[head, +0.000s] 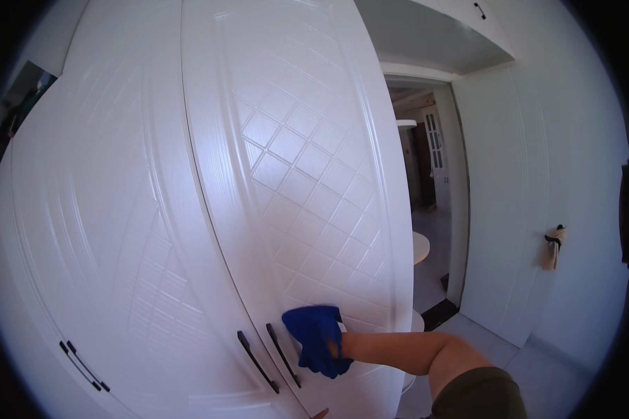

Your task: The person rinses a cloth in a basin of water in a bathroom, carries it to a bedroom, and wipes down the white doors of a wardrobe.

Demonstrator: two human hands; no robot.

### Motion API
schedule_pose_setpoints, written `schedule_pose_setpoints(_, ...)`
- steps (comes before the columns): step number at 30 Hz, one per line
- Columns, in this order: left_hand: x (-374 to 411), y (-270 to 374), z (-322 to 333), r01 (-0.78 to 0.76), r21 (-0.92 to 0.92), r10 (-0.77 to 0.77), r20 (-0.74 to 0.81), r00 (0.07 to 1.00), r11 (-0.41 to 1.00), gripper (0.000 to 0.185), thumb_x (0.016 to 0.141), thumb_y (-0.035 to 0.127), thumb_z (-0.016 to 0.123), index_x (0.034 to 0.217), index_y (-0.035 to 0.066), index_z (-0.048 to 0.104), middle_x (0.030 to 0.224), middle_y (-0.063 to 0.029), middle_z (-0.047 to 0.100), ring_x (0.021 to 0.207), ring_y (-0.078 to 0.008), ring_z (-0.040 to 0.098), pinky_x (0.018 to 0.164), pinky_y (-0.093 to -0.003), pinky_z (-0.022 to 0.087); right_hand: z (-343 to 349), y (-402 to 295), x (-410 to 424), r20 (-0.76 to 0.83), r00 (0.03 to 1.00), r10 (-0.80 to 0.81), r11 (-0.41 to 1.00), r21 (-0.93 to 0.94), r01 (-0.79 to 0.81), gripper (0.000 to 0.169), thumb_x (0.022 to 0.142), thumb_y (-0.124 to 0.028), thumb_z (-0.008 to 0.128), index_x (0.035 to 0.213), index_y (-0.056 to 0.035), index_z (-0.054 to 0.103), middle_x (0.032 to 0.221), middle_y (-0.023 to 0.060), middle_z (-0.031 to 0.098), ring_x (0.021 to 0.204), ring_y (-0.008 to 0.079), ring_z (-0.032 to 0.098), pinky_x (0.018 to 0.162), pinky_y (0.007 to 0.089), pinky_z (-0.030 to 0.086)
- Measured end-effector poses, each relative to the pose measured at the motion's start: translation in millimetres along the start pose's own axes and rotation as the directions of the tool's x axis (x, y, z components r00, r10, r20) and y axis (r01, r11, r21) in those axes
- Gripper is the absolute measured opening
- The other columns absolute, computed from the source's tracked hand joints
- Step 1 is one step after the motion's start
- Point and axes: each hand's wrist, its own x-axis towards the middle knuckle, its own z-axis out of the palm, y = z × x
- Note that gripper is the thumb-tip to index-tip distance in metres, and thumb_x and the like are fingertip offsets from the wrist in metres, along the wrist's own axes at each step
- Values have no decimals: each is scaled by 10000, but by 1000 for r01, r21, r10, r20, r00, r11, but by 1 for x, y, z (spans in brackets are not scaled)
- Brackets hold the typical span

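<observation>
My right hand (335,348) presses a blue cloth (314,335) against the white wardrobe door (314,220) with a raised diamond lattice. The cloth covers most of the hand and its fingers, and a small white tag shows at its edge. Just left of the cloth is a black bar handle (283,356); a second black handle (258,362) sits on the neighbouring door (120,251). Only a fingertip of what appears to be my left hand (321,414) shows at the bottom edge, close to the door; the rest is out of view.
Another pair of black handles (84,366) is at lower left. Rounded white shelves (420,248) project at the wardrobe's right end. Beyond them, a doorway (424,173) opens to another room. An open white door (503,199) stands at right, with a beige cloth item (554,250) on its handle.
</observation>
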Motion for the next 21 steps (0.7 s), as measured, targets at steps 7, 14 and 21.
schedule_pose_setpoints(7, -76, 73, 32, 288, -15, -288, -67, 955, 957, 539, 922, 221, 569, 1427, 90, 432, 934, -76, 702, 813, -147, 655, 779, -290, 520, 105, 15, -106, -130, 991, 25, 982, 190, 0, 428, 897, -205, 576, 1285, -27, 539, 1245, 158, 579, 1159, 296, 548, 1037, 370, 398)
schedule_pose_setpoints(14, -71, 130, 107, 328, 31, -329, 21, 944, 944, 529, 926, 397, 569, 1391, 157, 490, 1044, -141, 680, 1034, -243, 638, 953, -336, 454, 69, 12, -99, 136, 991, -2, 514, 850, -115, 326, 805, -176, 700, 1092, -40, 623, 995, 112, 671, 954, 232, 635, 863, 320, 486)
schedule_pose_setpoints(21, -39, 185, 107, -13, -424, -111, -267, 957, 905, 401, 1007, 136, 456, 1386, 7, 446, 1100, -117, 645, 987, -183, 642, 819, -296, 498, -4, -65, -91, -146, 985, -96, 216, 963, 163, 438, 900, -212, 658, 1286, -49, 530, 1185, 83, 628, 1075, 166, 598, 928, 291, 470)
